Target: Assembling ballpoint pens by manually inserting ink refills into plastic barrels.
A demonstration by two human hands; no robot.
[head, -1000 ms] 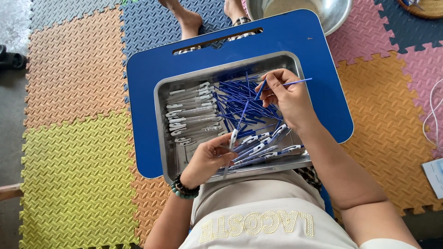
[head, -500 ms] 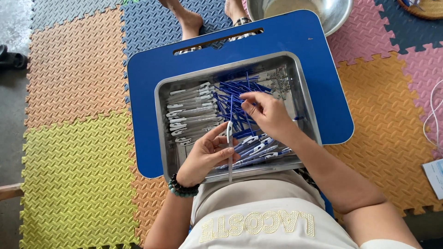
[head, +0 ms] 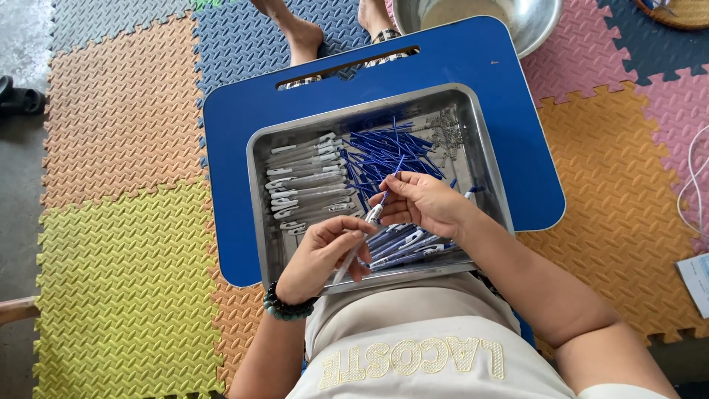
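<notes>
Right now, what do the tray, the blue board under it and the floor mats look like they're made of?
The tray looks like metal, probably stainless steel: grey, dully reflective, with a rolled rim. The blue board looks like smooth moulded plastic, with an even colour, rounded corners and a cut handle slot. The floor mats look like soft foam: matt, textured, with interlocking jigsaw edges.

A metal bowl (head: 480, 18) at the top of the frame is cut off by the edge, as are two bare feet (head: 303, 33) beside it. In the tray's upper right corner, a small heap of what may be springs (head: 445, 131) is too fine to tell. The left hand (head: 321, 255) hides most of the pen barrel (head: 362, 236) it grips.
</notes>
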